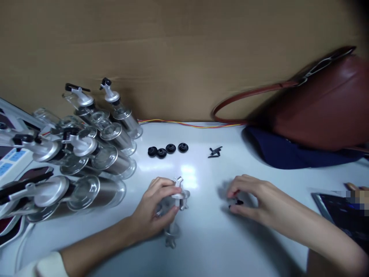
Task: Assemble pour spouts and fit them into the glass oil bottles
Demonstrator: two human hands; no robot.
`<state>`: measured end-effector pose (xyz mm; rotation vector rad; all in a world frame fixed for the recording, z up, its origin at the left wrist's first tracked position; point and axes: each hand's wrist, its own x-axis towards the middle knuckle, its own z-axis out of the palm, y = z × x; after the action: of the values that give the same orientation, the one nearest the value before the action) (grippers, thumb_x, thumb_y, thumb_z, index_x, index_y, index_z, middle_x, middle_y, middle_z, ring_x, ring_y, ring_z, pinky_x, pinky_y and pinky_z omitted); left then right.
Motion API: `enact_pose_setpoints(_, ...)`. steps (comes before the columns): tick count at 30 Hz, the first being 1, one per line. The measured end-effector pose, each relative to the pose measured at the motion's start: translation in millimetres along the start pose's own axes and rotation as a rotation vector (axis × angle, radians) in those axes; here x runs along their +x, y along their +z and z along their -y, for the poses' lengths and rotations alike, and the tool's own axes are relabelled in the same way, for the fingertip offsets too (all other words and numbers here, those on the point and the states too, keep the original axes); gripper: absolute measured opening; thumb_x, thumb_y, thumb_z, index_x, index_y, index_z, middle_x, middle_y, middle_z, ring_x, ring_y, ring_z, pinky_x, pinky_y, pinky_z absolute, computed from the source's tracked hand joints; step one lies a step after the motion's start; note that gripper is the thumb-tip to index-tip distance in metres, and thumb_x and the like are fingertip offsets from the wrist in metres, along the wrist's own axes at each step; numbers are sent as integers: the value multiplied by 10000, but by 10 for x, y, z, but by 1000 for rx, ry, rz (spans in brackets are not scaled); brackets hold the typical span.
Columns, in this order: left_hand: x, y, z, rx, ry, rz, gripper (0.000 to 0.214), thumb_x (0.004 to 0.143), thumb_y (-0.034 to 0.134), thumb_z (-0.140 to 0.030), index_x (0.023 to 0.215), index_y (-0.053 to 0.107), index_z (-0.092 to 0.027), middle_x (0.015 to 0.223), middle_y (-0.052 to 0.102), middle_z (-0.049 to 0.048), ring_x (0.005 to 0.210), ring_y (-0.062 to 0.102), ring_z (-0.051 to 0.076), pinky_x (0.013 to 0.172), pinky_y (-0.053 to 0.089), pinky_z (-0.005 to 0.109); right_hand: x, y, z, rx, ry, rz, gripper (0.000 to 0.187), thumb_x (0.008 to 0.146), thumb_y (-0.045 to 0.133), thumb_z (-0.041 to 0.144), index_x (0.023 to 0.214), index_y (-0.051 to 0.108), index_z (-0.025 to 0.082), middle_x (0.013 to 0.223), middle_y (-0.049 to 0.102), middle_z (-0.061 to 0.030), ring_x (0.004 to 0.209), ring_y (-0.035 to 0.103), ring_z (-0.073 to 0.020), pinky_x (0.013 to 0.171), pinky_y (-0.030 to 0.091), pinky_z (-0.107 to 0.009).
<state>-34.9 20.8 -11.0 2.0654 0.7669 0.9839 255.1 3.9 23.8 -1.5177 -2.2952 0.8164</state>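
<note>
Bottles: a cluster of steel-and-glass dispenser bottles (95, 154) lying at the left of the white tabletop (201, 246), spouts pointing left and up.
Black caps: four round black caps (167, 149) in a row — just right of the bottles.
Black clips: small black clips (215, 152) lying apart, further right.
Wire: red-and-yellow wire (190, 124) along the cardboard backing (173, 50).
Bag: brown leather bag (317, 104) at the far right, on dark blue cloth (288, 154).
Tablet: dark tablet (340, 211) at the right edge.
</note>
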Motion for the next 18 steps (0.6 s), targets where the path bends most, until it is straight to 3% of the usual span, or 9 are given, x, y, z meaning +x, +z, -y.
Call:
enact_pose_setpoints(4, 8, -7, 5, -24, -21, 30, 373, 837, 544, -109, 1180, 509, -252, 1006, 574, 70, 946, 577, 185, 779, 504, 315, -36, 121, -48, -42, 3, 58, 118, 735, 652, 142, 741, 594, 244, 762, 632, 7, 694, 604, -161, 642, 491, -284)
enact_pose_setpoints(8, 9, -4, 16, -55, -1, 39, 391, 836, 550, -107, 1196, 508, -251, 1030, 605, 80, 969, 585, 190, 801, 507, 326, 9, 136, -25, -10, -11, 52, 137, 811, 590, 167, 690, 587, 232, 715, 628, 5, 657, 602, -149, 614, 485, -269)
enact_pose_setpoints(13, 5, -15, 8, 36, 60, 56, 387, 823, 535, -99, 1183, 505, -236, 1003, 617, 66, 975, 575, 189, 849, 477, 345, 150, 114, 250, 159, 48, -114, 152, 921, 512, 317, 858, 624, 235, 780, 691, -3, 638, 643, -132, 617, 513, -242)
enact_pose_setpoints(18, -37, -9, -2, 249, 202, 161, 354, 800, 531, -125, 1140, 523, -227, 990, 658, 36, 1053, 565, 211, 978, 331, 392, 262, 266, 502, 236, -56, -262, 178, 945, 467, 279, 973, 634, 223, 846, 693, -30, 745, 660, -141, 663, 530, -236)
